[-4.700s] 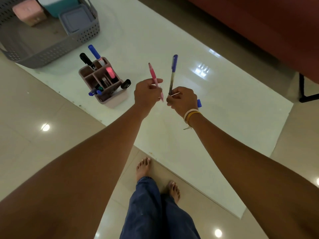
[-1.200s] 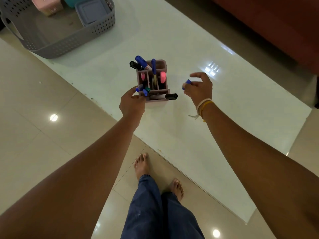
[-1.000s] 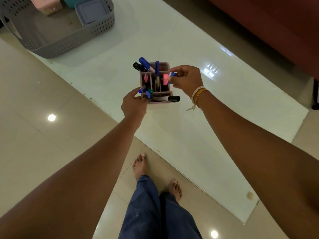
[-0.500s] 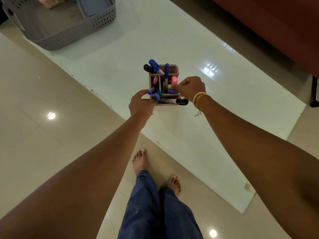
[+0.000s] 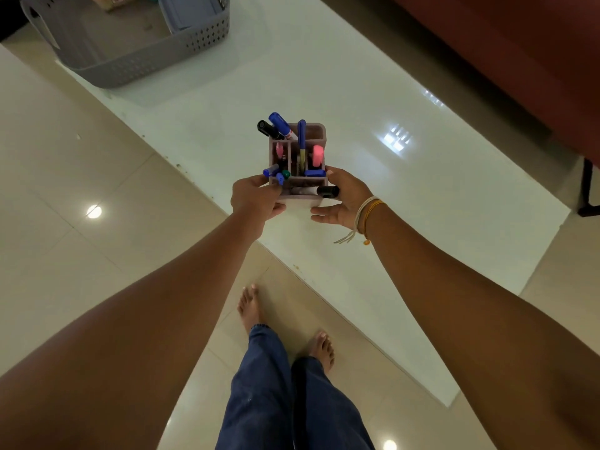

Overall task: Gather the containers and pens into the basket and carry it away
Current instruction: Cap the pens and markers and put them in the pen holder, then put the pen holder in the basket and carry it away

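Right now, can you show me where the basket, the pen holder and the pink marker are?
basket point(image 5: 139, 64): head view, on its front perforated wall.
pen holder point(image 5: 316, 128): head view, on its far rim.
pink marker point(image 5: 318, 155): head view, on its cap.

The scene is dim and evenly lit from overhead. A cluster of ceiling lights glares off the glossy white table top point(image 5: 357, 92), to the right of the pen organizer point(image 5: 297, 157). Round light spots reflect on the polished floor tiles point(image 5: 81, 177), one to the left of the organizer and one near the bottom edge of the frame. The grey basket point(image 5: 130, 56) throws a soft shadow onto the table top beside it. The wide-angle lens stretches the forearms hugely toward the lower corners. Focus is fairly sharp at the organizer; the far corners fall dark.
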The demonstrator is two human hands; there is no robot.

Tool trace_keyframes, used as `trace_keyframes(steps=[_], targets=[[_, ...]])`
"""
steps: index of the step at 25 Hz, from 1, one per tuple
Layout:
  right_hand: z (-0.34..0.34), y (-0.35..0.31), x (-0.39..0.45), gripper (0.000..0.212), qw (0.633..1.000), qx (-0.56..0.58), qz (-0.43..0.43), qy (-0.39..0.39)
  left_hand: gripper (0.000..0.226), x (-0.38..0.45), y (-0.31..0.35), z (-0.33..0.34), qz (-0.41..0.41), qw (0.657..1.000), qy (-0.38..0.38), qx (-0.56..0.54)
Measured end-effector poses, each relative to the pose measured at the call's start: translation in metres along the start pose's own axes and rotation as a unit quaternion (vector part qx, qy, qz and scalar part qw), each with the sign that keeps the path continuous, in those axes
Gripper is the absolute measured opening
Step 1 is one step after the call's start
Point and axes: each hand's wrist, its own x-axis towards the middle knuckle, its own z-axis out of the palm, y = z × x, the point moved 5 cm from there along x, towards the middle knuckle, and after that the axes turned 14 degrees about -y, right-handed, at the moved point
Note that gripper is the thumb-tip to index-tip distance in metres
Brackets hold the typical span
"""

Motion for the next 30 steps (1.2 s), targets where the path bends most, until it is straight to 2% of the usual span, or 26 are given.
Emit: trace_keyframes(steps=[5,12,15,19,21,25,30], targets=[[0.071,-0.043,0.019,0.027,0.997,-0.057,-0.035,-0.035,0.037,0.007,0.061,-0.055,0.034,0.999,0.023,-0.011],[0.186,-0.111,0.057,0.040,0.979,-0.187,-0.040,-0.076,0.038,0.014,0.190,-0.159,0.060,0.993,-0.024,0.101],[0.231,-0.135,0.080,0.039,0.977,-0.190,-0.058,-0.077,0.038,0.021,0.231,-0.199,0.067,0.988,-0.012,0.140],[0.293,-0.171,0.114,0.025,0.973,-0.199,-0.079,-0.091,0.033,0.044,0.290,-0.242,0.088,0.984,0.022,0.150],[0.315,-0.193,0.136,0.027,0.968,-0.215,-0.086,-0.094,0.029,0.063,0.314,-0.258,0.094,0.984,0.043,0.145],[0.341,-0.221,0.180,0.036,0.958,-0.272,-0.073,-0.060,0.033,0.104,0.317,-0.276,0.062,0.992,0.065,0.091],[0.350,-0.231,0.233,0.035,0.932,-0.356,-0.069,-0.013,0.043,0.158,0.286,-0.283,0.002,0.997,0.060,0.041]])
